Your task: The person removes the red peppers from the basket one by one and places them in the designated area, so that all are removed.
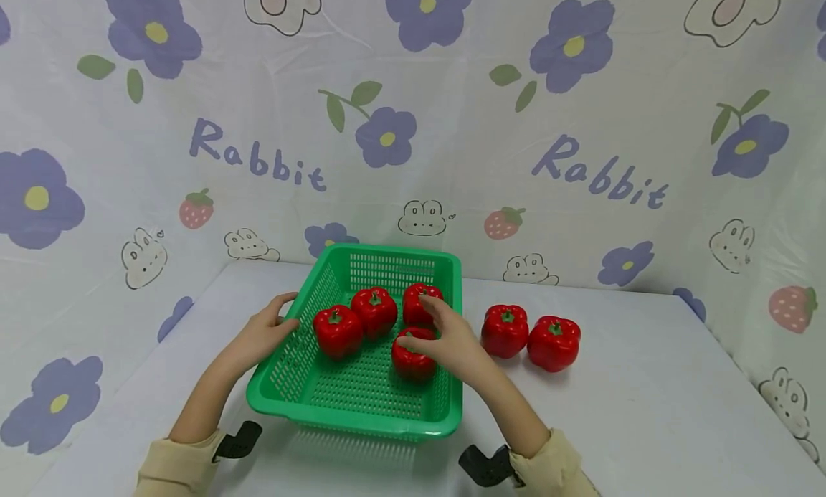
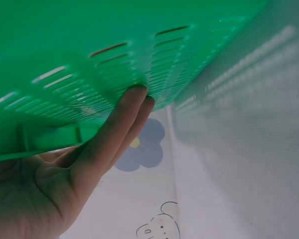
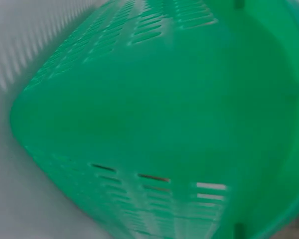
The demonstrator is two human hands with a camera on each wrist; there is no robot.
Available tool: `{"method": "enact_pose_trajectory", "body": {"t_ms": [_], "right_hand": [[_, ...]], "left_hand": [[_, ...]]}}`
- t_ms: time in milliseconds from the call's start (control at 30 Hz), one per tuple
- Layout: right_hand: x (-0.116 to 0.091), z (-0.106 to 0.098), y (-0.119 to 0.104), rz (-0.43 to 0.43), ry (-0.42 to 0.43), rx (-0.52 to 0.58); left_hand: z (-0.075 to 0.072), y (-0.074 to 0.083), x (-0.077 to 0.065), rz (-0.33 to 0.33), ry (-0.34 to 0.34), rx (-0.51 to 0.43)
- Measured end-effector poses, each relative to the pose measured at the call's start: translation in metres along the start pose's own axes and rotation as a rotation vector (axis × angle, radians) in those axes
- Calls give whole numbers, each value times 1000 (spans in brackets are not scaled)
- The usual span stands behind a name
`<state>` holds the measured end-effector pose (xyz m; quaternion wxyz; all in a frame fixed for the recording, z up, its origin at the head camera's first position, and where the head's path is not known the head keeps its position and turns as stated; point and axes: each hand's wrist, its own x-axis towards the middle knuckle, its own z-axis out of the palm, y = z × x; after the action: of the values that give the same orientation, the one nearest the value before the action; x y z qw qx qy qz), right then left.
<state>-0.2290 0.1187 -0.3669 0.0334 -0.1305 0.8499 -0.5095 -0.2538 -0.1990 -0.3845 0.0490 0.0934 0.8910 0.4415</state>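
Note:
A green plastic basket (image 1: 368,429) with slotted walls holds several red bell peppers. My left hand (image 1: 261,335) is at the basket's left rim; in the left wrist view its straight fingers (image 2: 117,124) touch the outer wall. Over the right side of the basket is my right hand (image 1: 454,343), thumb and fingers spread apart. Its thumb overlaps the front right pepper (image 1: 413,368), and its fingertips overlap the back right pepper (image 1: 416,307). Two more peppers, one left (image 1: 337,332) and one middle (image 1: 374,312), sit side by side. The right wrist view mostly shows the basket's outer corner (image 3: 139,109).
Two red bell peppers, one nearer the basket (image 1: 505,330) and one farther right (image 1: 555,343), stand together on the white table (image 1: 645,382). A patterned curtain (image 1: 452,160) rises behind the table and along its sides.

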Motion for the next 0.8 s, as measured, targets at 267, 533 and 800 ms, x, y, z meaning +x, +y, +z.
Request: {"method": "enact_pose_trajectory", "body": {"t_ms": [267,533,800], "right_hand": [[3,6,-5,13,-10,-177],[5,9,-10,42,-66,-249],[5,11,-14,39,-103,-311]], "left_hand": [[0,-1,-1,-8,-3,2],[-1,0,-1,-13,-9,-10],[-2,1,0,-11,-12,0]]}}
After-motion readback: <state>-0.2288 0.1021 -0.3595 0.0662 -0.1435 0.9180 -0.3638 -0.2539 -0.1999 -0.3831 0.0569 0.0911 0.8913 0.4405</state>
